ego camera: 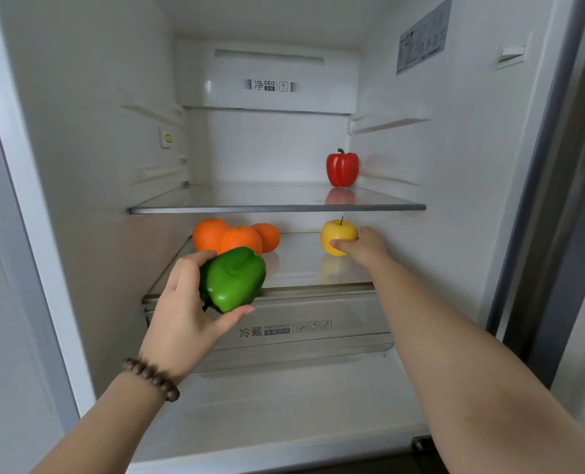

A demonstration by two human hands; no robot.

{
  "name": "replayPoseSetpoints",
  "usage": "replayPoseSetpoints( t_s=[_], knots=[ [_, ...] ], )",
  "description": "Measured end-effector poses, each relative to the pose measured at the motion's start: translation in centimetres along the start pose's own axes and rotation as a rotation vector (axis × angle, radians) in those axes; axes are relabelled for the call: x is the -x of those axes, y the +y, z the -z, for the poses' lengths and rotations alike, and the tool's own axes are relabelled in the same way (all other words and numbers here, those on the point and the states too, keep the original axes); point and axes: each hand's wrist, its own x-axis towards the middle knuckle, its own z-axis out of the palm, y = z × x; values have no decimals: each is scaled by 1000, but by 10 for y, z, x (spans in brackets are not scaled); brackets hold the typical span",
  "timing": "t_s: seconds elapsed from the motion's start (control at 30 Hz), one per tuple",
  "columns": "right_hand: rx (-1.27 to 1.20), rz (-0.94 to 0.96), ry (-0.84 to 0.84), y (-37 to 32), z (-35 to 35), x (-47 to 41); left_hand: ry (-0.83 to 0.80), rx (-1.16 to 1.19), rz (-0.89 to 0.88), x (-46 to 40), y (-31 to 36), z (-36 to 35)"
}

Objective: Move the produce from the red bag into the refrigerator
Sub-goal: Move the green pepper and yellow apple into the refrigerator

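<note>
I look into an open refrigerator. My left hand grips a green bell pepper in front of the lower glass shelf. My right hand reaches onto that shelf and holds a yellow apple standing at its right side. Three oranges sit together at the shelf's left rear. A red bell pepper stands upright at the right rear of the upper glass shelf. The red bag is out of view.
A clear crisper drawer with printed labels sits under the lower shelf. Below it lies the white fridge floor. The fridge's right frame edge rises at the right, and side walls carry shelf rails.
</note>
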Motion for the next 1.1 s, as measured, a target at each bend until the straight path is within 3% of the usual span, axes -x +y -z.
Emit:
replayPoseSetpoints(
  t_s=[0.13,0.33,0.43,0.57,0.63,0.8,0.97,1.1],
  knots=[
    [-38,37,76,-4,5,25,30,81,44,3,5,4],
    [165,452,372,27,-19,85,65,122,-63,-13,26,10],
    [357,482,434,45,-33,98,78,267,5,-34,48,15],
    [387,469,476,48,-34,100,90,338,-25,-94,71,15],
    [399,462,488,49,-34,100,40,316,-65,-135,76,3],
    [443,484,511,51,-35,99,-270,11,96,-225,64,-56],
    [456,581,567,59,-37,96,-396,-210,158,-281,35,-97],
    [419,635,669,62,-43,90,-498,-201,150,-313,16,-117]
  ],
)
